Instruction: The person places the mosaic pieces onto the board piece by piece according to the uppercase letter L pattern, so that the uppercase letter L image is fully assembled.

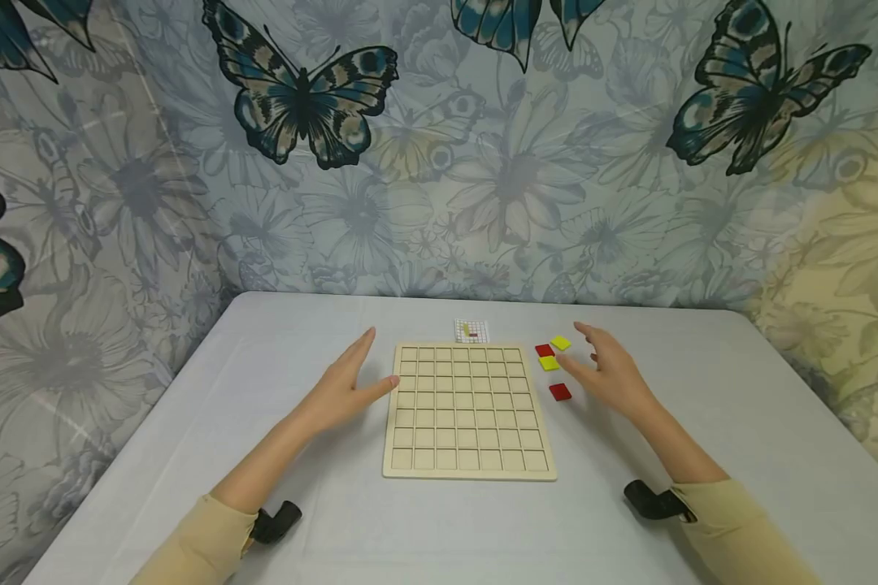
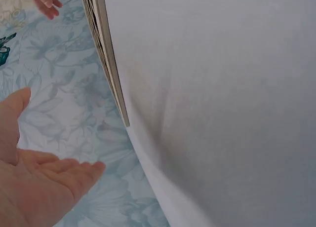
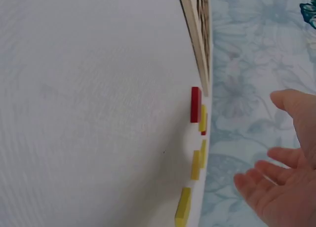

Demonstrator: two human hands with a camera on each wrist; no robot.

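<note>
Head view shows, nearest of all, two tan sleeves (image 1: 197, 540), each with a black device (image 1: 276, 522) at the cuff, above a white desk (image 1: 468, 528). Past the cuffs lies a flat wooden board (image 1: 467, 406) marked with a grid of squares, set toward the far edge of the desk and about midway between its left and right edges.

The hands are well apart, one on each side of the board. The left hand (image 1: 336, 390) has its fingers extended and its thumb spread; the left wrist view shows that thumb apart from the board. The right hand (image 1: 613, 375) hangs with fingers loosely bent, above the desk and near the small tiles.

Red tiles (image 1: 560, 392) and yellow tiles (image 1: 549, 363) lie beside the board's right edge, mostly toward its far right corner; the right wrist view shows more yellow ones. Just beyond the board's far edge lies a small printed card (image 1: 471, 331). Behind the desk's far edge rises a flowered wall covering (image 1: 512, 179) with large butterflies (image 1: 303, 106).
</note>
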